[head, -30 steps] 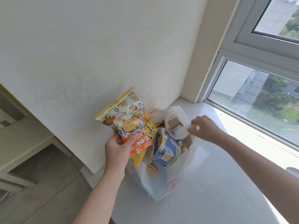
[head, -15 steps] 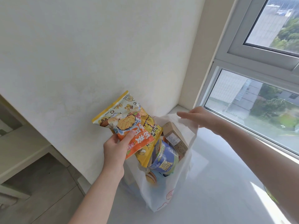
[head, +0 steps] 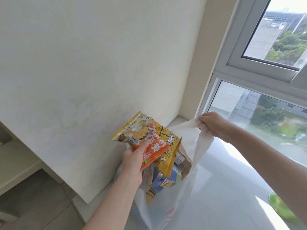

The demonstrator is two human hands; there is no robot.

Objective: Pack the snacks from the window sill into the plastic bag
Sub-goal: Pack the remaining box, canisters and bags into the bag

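Note:
A white plastic bag [head: 167,208] stands on the window sill [head: 232,188] against the wall. My right hand [head: 213,124] grips its far handle and holds it pulled up and taut. My left hand [head: 134,161] grips an orange snack packet [head: 153,149] together with a yellow snack bag [head: 166,140] over the bag's mouth. Inside the bag sit a blue round cup [head: 166,179] and a brown box [head: 183,159], partly hidden by the packets.
A white wall rises right behind the bag. The window frame [head: 259,72] borders the sill on the right. A green packet [head: 280,208] lies at the sill's right edge. Left of the sill the floor drops away beside pale furniture [head: 18,165].
My right hand has closed on the bag's handle and pulled it upward and to the right. My left hand has lowered the two packets nearer the bag's opening.

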